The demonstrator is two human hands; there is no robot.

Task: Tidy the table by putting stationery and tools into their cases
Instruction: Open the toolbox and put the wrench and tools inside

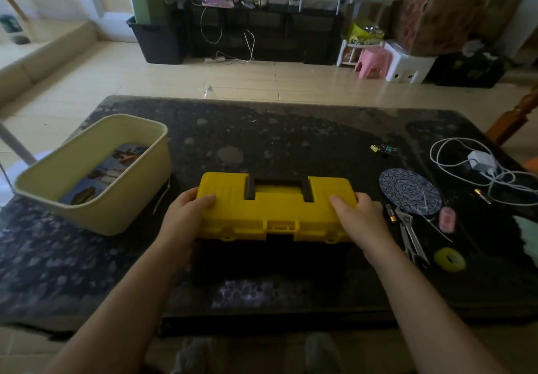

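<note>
Dark, mottled stone-like table fills the scene, and the biggest thing on it after that is the pale yellow-green bin at the left, holding some printed items whose text is too blurred to read. At the near centre sits the yellow toolbox, lid down, black handle folded into its recess, front latch facing the person. The left hand clasps its left end and the right hand its right end, each grip closed on the case with fingers over the lid and thumbs toward the front. The step in hand looks like steadying the case to open it: it would go best to free the centre latch first, then lift the lid evenly from both ends so the box does not skid on the smooth top, and swing it back away from the bin. Waiting at the right are a white charger and cable, a patterned round coaster, a metal wrench, a roll of yellow tape, a pink eraser-like block, small batteries and binder clips farther off. No brand or lettering can be read anywhere.
</note>
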